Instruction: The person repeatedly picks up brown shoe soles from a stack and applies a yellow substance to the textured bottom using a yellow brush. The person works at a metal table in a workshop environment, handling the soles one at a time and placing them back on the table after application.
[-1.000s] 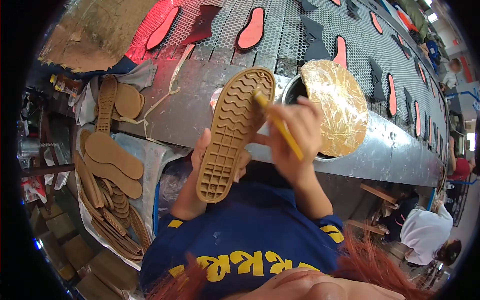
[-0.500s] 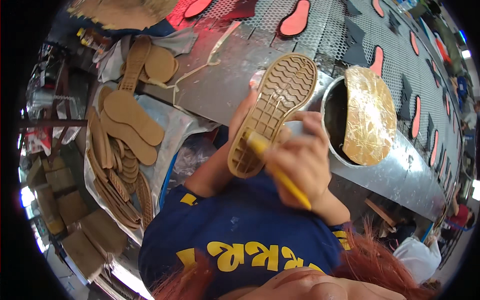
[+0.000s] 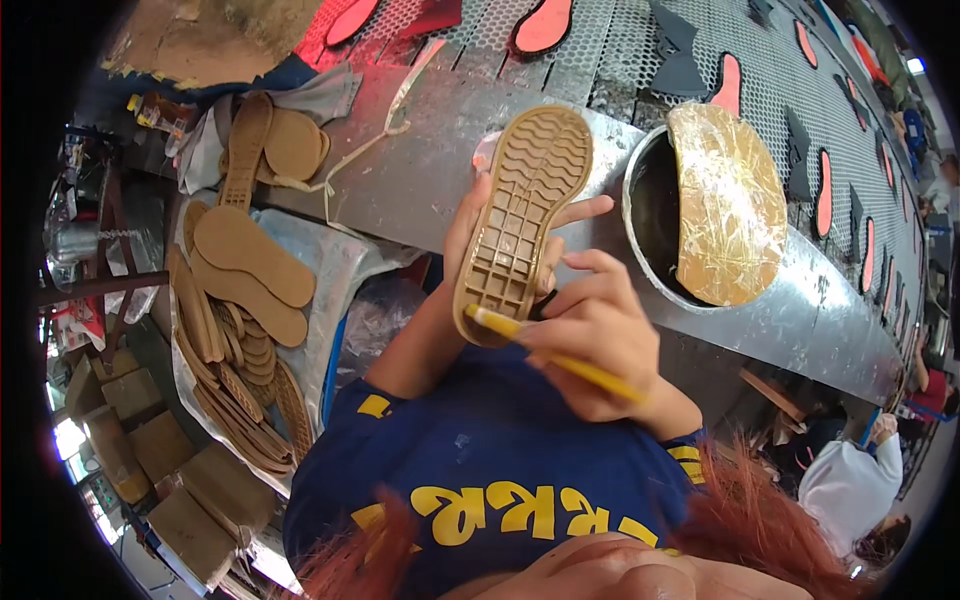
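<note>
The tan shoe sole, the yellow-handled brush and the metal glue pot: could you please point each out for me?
tan shoe sole (image 3: 525,215), head view, middle of its treaded underside.
yellow-handled brush (image 3: 585,370), head view, on the handle.
metal glue pot (image 3: 632,195), head view, left rim.

Her left hand (image 3: 470,225) props a tan shoe sole (image 3: 522,215) tread-up; her right hand (image 3: 590,340) presses a yellow brush (image 3: 555,352) against its heel.

— Where does the single view look from?

— From the person's head, steeply down, close above the tan rubber shoe sole (image 3: 522,225) held at chest height.

— What frames it?

— Beyond the sole runs the grey metal table (image 3: 420,170); left of the sole, lower down, lies a stack of tan soles (image 3: 240,300). Edges bend at the rim.
</note>
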`<state>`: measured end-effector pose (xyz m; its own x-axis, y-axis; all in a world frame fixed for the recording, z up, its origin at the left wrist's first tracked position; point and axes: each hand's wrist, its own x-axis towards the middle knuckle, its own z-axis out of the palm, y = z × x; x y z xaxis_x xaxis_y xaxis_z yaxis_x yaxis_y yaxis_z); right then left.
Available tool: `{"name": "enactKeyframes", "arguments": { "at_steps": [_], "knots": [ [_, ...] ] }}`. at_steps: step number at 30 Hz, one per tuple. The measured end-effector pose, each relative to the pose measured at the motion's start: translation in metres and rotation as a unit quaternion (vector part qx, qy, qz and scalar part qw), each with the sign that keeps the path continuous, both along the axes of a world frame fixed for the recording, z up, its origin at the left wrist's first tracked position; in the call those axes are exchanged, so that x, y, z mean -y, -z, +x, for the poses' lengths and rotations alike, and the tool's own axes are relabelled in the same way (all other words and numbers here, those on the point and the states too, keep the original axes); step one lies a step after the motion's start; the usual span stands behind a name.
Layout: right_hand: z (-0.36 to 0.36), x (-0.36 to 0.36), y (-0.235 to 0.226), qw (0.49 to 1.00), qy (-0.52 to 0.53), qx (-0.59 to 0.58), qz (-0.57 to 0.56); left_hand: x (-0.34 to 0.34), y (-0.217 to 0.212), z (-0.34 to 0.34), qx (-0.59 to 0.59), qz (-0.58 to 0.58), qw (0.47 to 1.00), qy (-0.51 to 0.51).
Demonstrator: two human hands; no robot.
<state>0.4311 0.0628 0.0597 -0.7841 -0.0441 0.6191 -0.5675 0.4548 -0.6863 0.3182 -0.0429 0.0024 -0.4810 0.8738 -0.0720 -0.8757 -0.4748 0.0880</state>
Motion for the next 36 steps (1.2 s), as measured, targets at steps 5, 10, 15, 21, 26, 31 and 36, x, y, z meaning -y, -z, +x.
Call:
{"name": "enactKeyframes", "arguments": {
  "at_steps": [5,10,15,21,26,31,36],
  "knots": [
    [0.022,-0.033,0.015,0.951,0.206,-0.028,-0.230,0.003,0.018,-0.009,-0.192,-0.118,0.974,-0.009],
    [0.042,-0.054,0.028,0.902,0.307,-0.072,-0.296,-0.013,0.001,-0.021,-0.254,-0.232,0.939,0.000],
    [0.048,-0.060,0.025,0.886,0.305,-0.101,-0.333,-0.097,-0.049,-0.122,-0.399,-0.139,0.893,-0.157],
    [0.050,-0.058,0.024,0.903,0.293,-0.096,-0.299,-0.156,-0.072,-0.235,-0.330,-0.251,0.900,-0.139],
    [0.044,-0.067,0.034,0.873,0.333,-0.054,-0.352,-0.106,-0.056,-0.125,-0.390,-0.263,0.881,-0.056],
    [0.036,-0.076,0.040,0.879,0.350,-0.051,-0.319,-0.011,-0.035,-0.060,-0.675,-0.428,0.540,-0.265],
    [0.033,-0.083,0.033,0.892,0.368,0.019,-0.264,0.091,0.007,-0.087,-0.576,-0.781,0.052,-0.236]
  ]
}}
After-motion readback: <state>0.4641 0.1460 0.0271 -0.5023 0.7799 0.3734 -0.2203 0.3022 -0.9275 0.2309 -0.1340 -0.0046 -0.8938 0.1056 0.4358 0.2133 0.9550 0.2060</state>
